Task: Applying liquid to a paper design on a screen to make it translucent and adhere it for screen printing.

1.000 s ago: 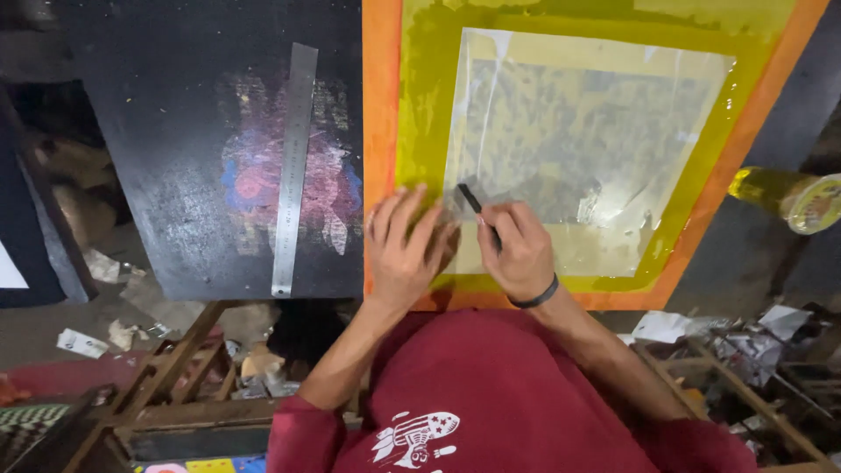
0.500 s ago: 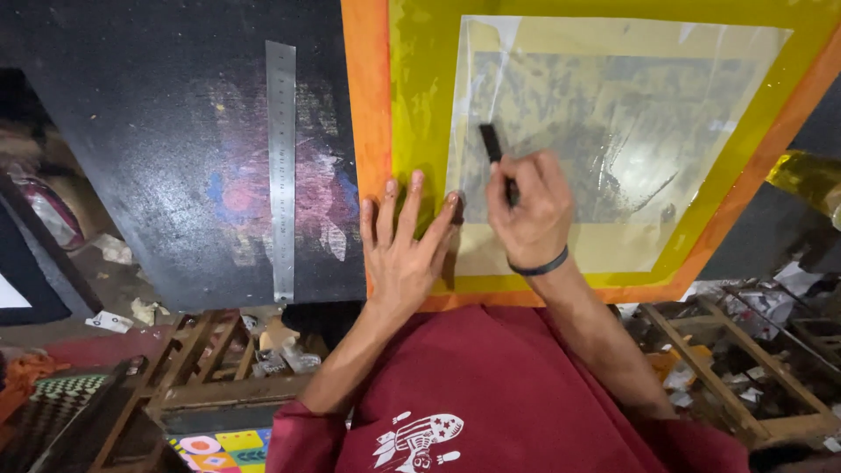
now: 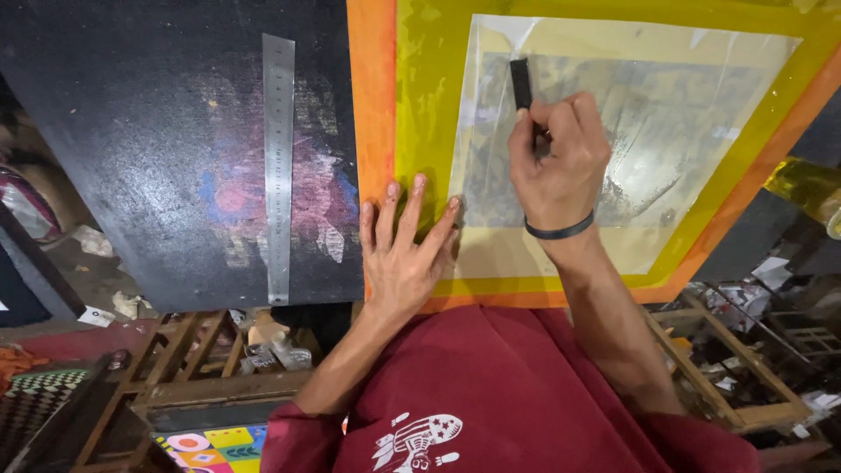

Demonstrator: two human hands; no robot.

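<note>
A screen-printing frame point(image 3: 375, 105) with an orange border and yellow mesh lies on a black table. A clear film sheet point(image 3: 666, 123) with a grey print is taped over the mesh. My left hand point(image 3: 405, 254) rests flat, fingers spread, on the frame's near left part beside the film's corner. My right hand point(image 3: 556, 162), with a dark band at the wrist, is closed on a small black tool point(image 3: 521, 85) whose end stands on the film's upper left area.
A long steel ruler point(image 3: 279, 166) lies on the black, paint-stained tabletop point(image 3: 140, 149) left of the frame. Wooden racks point(image 3: 201, 368) and scraps sit below the table's near edge. A roll of yellow tape point(image 3: 802, 188) is at the right.
My right hand has carried the black tool from the film's near left corner up toward its far left part. My left hand has stayed pressed on the frame.
</note>
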